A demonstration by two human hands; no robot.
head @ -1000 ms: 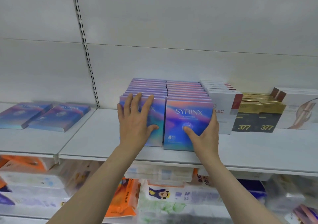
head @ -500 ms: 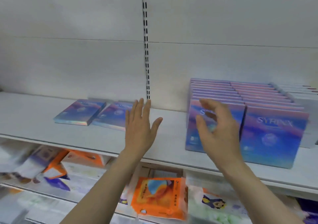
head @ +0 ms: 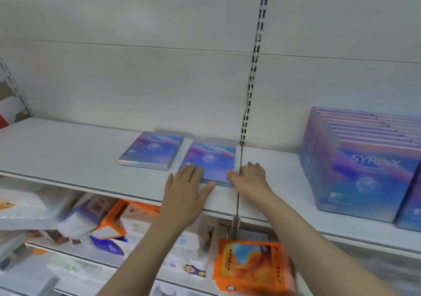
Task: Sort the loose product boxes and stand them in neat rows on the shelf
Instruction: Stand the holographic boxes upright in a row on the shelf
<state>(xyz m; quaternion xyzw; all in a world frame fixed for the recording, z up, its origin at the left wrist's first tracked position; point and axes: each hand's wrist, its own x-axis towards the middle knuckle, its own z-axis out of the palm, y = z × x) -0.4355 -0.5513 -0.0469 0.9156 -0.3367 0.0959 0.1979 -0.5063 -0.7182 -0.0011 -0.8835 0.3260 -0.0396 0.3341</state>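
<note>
Head view: two flat boxes lie on the white shelf [head: 68, 150]. The left hand [head: 185, 190] rests flat on the nearer box [head: 210, 161], fingers spread; the right hand [head: 249, 177] grips its right corner. The standing rows [head: 364, 166] are well right.

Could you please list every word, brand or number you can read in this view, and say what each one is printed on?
"SYRINX": front standing box, white letters.
"SYRINX": right flat box, blurred but legible; left hand and right hand are on it.
"SYRINX": left flat box, also blurred.
Small print and corner marks on those boxes: too small to read.
Orange pack below: characters too blurred to read.
Other lower-shelf packs: unreadable.
</note>
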